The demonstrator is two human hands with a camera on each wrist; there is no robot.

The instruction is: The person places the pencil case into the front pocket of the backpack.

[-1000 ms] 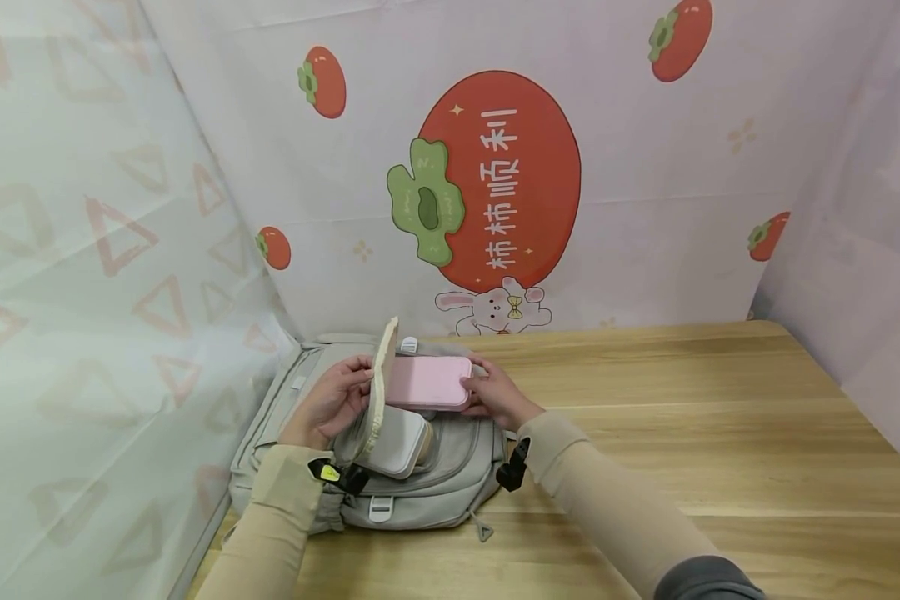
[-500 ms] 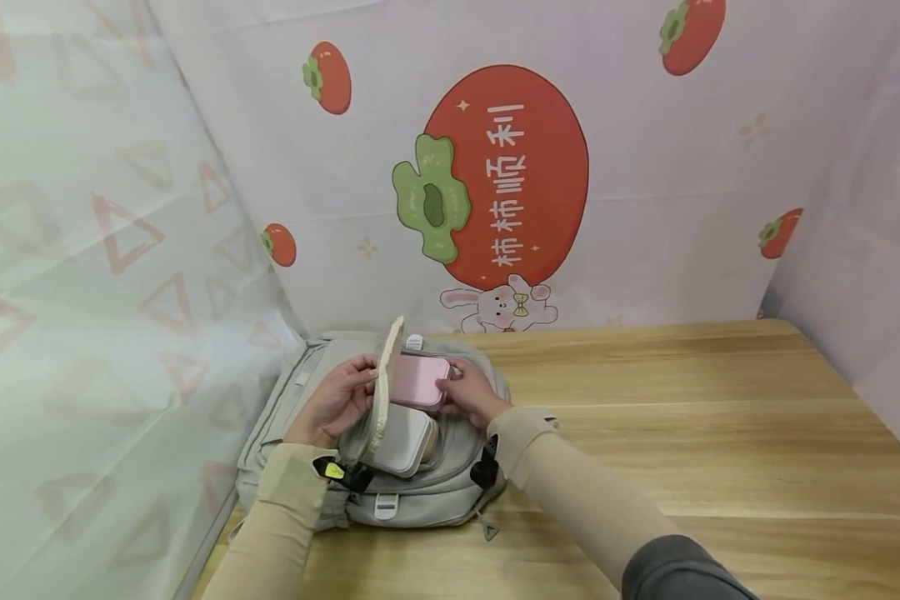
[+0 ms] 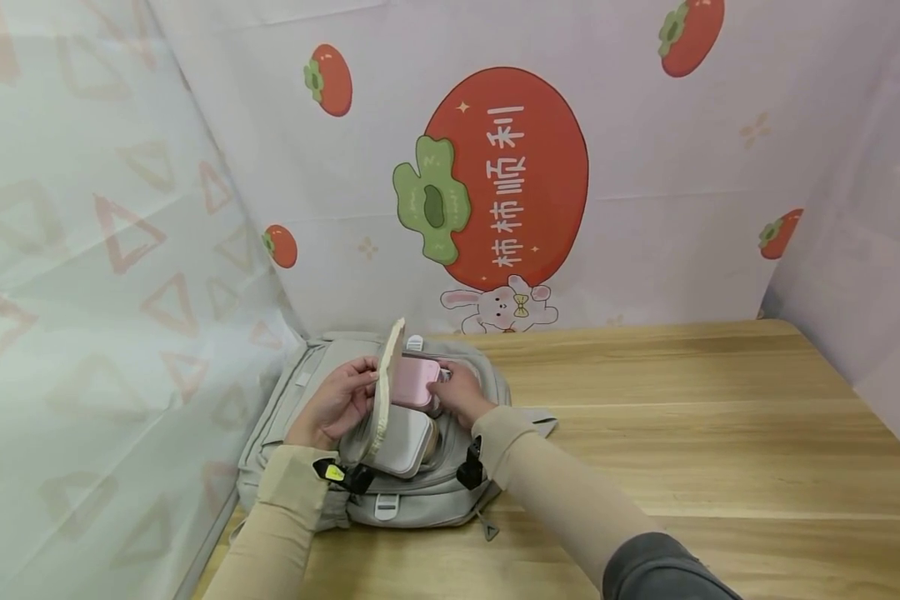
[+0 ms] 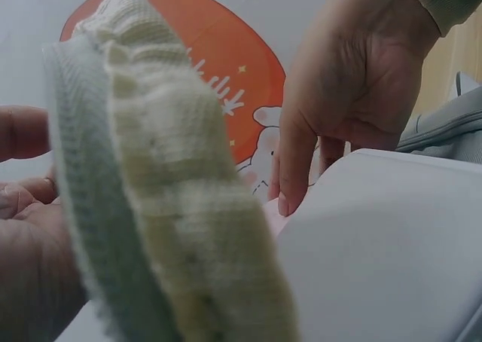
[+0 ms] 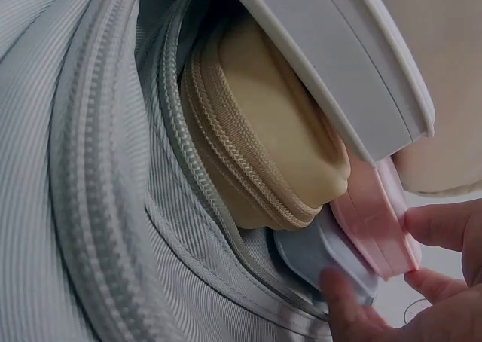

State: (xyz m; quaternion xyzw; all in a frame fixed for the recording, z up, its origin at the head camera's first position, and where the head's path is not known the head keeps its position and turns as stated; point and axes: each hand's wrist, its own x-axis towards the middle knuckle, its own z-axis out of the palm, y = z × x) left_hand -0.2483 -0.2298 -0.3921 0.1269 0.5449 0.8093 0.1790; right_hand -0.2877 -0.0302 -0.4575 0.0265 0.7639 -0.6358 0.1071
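Right hand (image 3: 457,393) pinching smooth pink rounded case (image 3: 414,382); left hand (image 3: 335,403) gripping ribbed fabric flap (image 3: 386,385) of grey backpack (image 3: 412,492).

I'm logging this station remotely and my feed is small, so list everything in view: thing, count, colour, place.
Grey fabric backpack: 1, grey, flat on the table's left end, its cream-edged flap held up.
Pink flat rectangular case: 1, pink, partly inside the backpack opening.
White hard case: 1, white, in the opening, nearer the person.
Tan zippered pouch: 1, tan, inside beneath the white case.
Wooden table: 1, light wood.
Persimmon-print backdrop: 1, white with red fruit, behind the table.
Left hand: holds the flap.
Right hand: pinches the pink case.
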